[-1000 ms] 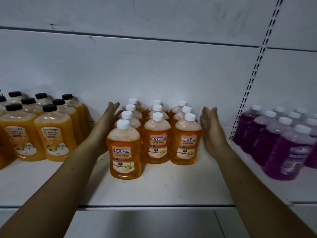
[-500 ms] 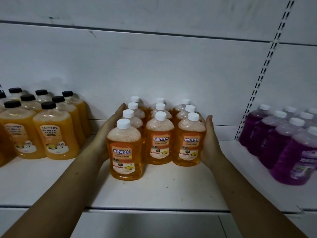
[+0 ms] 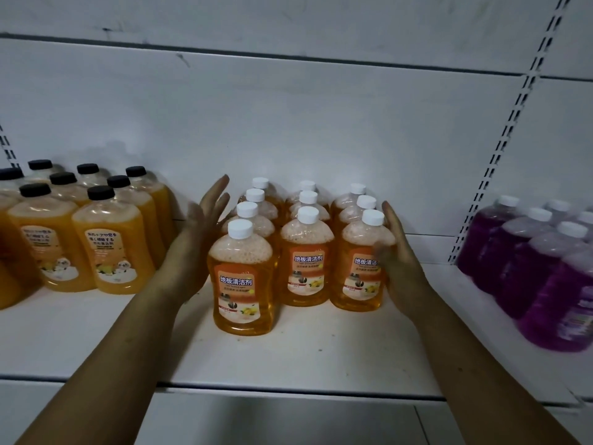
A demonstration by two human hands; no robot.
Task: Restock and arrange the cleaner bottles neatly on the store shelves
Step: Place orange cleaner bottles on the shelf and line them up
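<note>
Across the whole lower frame runs the white metal store shelf (image 3: 298,358), with its white back panel (image 3: 288,123) filling the top half. Biggest cluster on it, mid-left: the chunky orange bottles with black caps (image 3: 109,239). Far right edge you've got the purple cleaner bottles with white caps (image 3: 545,268), a bit blurred.

Dead centre is the group that matters, the clear bottles of orange floor cleaner with white screw caps (image 3: 305,255), standing upright in three columns running back to the panel. The left column has one more bottle than the others, so its front bottle (image 3: 242,277) sticks out closer to the shelf edge.

Now the change: half a second back both palms were pressed on the sides of that block, squeezing it together. At this point the left hand (image 3: 195,242) has popped off, fingers spread, flat and empty, just beside the left column with a gap showing. The right hand (image 3: 396,261) is also flat and unclenched, holding nothing, though it looks like it's touching or nearly touching the right front bottle; there's motion blur, so hard to call.

My read: the squaring-up squeeze is done and the columns sit tight. That front-left bottle is what's left to sort.
</note>
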